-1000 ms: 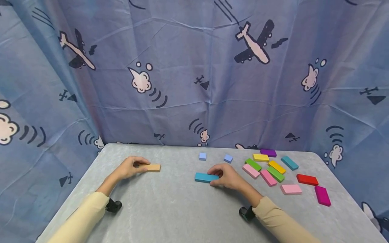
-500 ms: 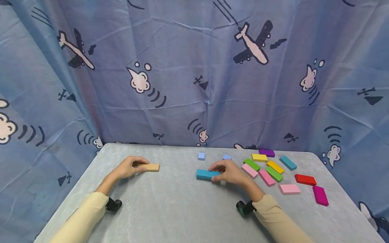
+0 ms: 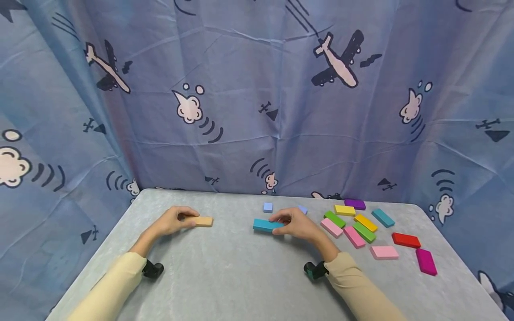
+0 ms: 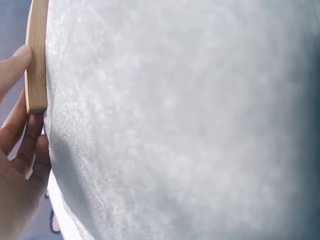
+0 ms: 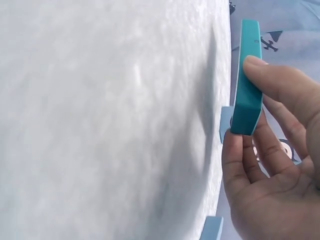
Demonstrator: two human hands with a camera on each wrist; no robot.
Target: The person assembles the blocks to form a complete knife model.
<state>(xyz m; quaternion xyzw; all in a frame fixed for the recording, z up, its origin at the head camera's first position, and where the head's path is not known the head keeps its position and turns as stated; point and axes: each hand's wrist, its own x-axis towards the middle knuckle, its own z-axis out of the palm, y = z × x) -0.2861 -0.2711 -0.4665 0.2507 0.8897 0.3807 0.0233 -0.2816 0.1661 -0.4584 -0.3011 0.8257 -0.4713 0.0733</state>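
My left hand [image 3: 176, 220] pinches a natural wooden block [image 3: 204, 221] lying flat at the left of the table; in the left wrist view the thumb presses the side of the wooden block [image 4: 36, 65]. Toward the middle, my right hand [image 3: 298, 224] holds a teal-blue block [image 3: 265, 225] by its right end, between thumb and fingers. The right wrist view shows the teal block [image 5: 248, 80] raised above the table, its shadow falling apart from it. Behind it stands a small light-blue cube [image 3: 267, 207]; a second light-blue cube [image 3: 303, 209] is partly covered by the right hand.
To the right lie several flat blocks, among them a purple block [image 3: 355, 204], a pink block [image 3: 384, 253], a red block [image 3: 406, 240], a magenta block [image 3: 426, 261] and another teal block [image 3: 383, 217]. A blue printed curtain [image 3: 225, 133] hangs behind the grey table [image 3: 225, 276].
My right hand has lifted the teal block and carried it slightly back and to the left. The left hand keeps its grip on the wooden block in the same place.
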